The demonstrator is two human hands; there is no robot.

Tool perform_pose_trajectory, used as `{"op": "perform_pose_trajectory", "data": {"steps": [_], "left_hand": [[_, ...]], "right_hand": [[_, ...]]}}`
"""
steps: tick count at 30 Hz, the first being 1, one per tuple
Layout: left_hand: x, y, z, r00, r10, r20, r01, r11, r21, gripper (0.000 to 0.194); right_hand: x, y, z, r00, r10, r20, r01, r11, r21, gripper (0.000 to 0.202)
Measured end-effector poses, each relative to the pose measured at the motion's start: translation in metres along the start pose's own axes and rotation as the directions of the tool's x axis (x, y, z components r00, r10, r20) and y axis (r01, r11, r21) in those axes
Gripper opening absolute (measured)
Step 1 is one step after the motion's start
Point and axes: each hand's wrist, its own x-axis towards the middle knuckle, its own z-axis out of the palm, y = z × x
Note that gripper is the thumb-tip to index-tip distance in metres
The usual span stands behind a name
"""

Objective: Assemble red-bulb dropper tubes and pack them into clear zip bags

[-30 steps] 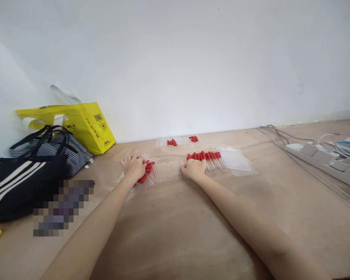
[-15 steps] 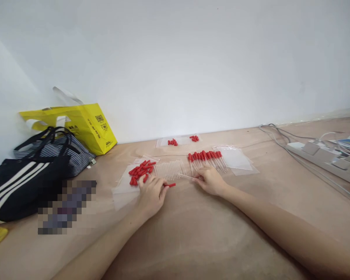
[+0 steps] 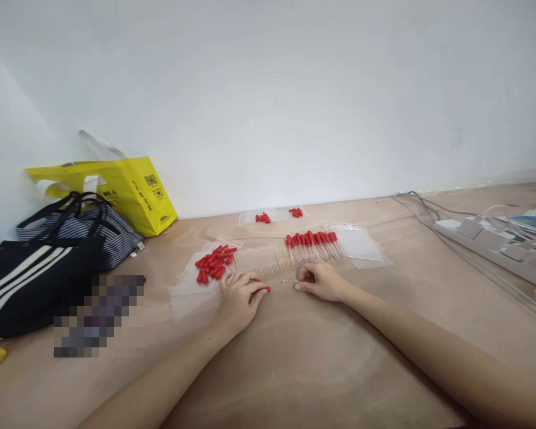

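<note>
My left hand (image 3: 241, 299) pinches a red rubber bulb (image 3: 267, 289), of which only the end shows. Facing it, my right hand (image 3: 320, 281) holds a thin clear tube (image 3: 289, 281) whose free end points left at the bulb, a small gap apart. Beyond my left hand a pile of red bulbs (image 3: 214, 261) lies on a clear plastic bag (image 3: 185, 285). Next to the pile is a row of clear tubes (image 3: 258, 260). Several tubes with red bulbs on their ends (image 3: 315, 244) lie side by side behind my right hand.
Another clear bag (image 3: 361, 245) lies right of the capped tubes. Small red bulbs (image 3: 262, 218) lie near the wall. Bags, one yellow (image 3: 138, 190) and one black (image 3: 40, 286), stand left; a power strip (image 3: 495, 244) with cables lies right.
Both hands have shifted slightly toward the table's near side. The tube has come away from the row and now lies level, facing the bulb. Less of the bulb shows past my left fingertips.
</note>
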Motion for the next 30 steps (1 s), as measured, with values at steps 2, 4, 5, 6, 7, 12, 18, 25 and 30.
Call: {"op": "perform_pose_trajectory", "data": {"steps": [2,4,5,6,7,12,18,25,30], "left_hand": [[0.003,0.003,0.001,1.0,0.003,-0.01,-0.003,1.0,-0.026,0.017],[0.005,0.006,0.002,1.0,0.001,-0.007,-0.001,0.998,-0.06,0.015],[0.005,0.006,0.002,1.0,-0.001,-0.001,0.001,0.997,-0.077,0.015],[0.005,0.006,0.002,1.0,-0.003,0.003,0.003,0.996,-0.093,0.015],[0.005,0.006,0.003,1.0,-0.004,0.007,0.005,0.994,-0.107,0.015],[0.003,0.001,0.003,1.0,-0.015,0.024,0.019,0.989,-0.145,0.019],[0.003,0.002,0.002,0.999,0.0,0.036,0.005,0.989,-0.148,0.022],[0.002,0.005,0.003,0.999,-0.02,0.03,0.025,0.986,-0.166,0.021],[0.001,0.01,0.003,1.0,-0.024,0.011,0.025,0.984,-0.176,0.019]], "right_hand": [[0.0,-0.001,0.003,1.0,-0.012,0.014,0.012,1.0,-0.027,0.016],[-0.002,-0.004,0.005,1.0,-0.017,-0.007,0.017,0.997,-0.079,0.016],[-0.004,-0.006,0.005,0.999,-0.015,-0.028,0.012,0.995,-0.103,0.016],[-0.005,-0.008,0.006,0.999,-0.009,-0.052,0.003,0.993,-0.115,0.016],[-0.007,-0.009,0.007,0.997,-0.005,-0.072,-0.004,0.993,-0.114,0.016],[-0.012,-0.018,0.012,0.994,-0.037,-0.1,0.036,0.999,-0.015,0.014],[-0.015,-0.028,0.015,0.986,-0.105,-0.13,0.105,0.994,-0.005,0.017],[-0.018,-0.035,0.016,0.978,-0.169,-0.118,0.164,0.985,-0.052,0.016],[-0.019,-0.036,0.016,0.97,-0.204,-0.131,0.202,0.979,-0.029,0.017]]}}
